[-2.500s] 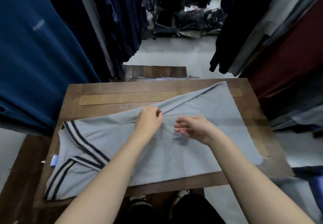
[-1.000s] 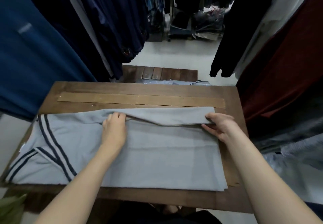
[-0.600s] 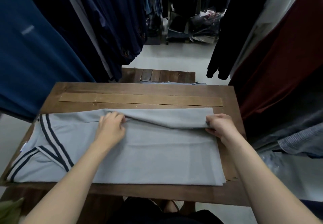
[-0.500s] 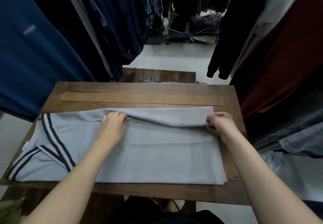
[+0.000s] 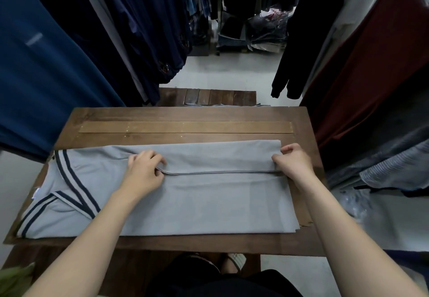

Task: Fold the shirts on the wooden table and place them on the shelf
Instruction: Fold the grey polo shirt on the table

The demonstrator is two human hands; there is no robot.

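**Both hands pinch a fold along the grey shirt**

A grey shirt (image 5: 209, 204) lies flat across the middle of the wooden table (image 5: 185, 114), filling most of the lower half of the frame. Its navy-striped collar (image 5: 69, 180) points to the left edge of the table. The far side of the shirt is folded toward the viewer, and the flap's hem (image 5: 220, 173) runs as a straight line across the centre of the frame.

The left hand (image 5: 144, 173) sits at the left end of that hem, its fingers (image 5: 157, 157) curled and pinching the cloth. The right hand (image 5: 293, 164) is at the right end of the flap, near the table's right edge, its fingers (image 5: 287, 149) bent round the corner of the fold.

A lighter wooden strip (image 5: 185, 127) is set into the table just above the shirt. A blue garment (image 5: 46, 76) hangs at upper left and a dark red garment (image 5: 371, 76) at upper right. A slatted wooden platform (image 5: 209, 96) shows just beyond the table.
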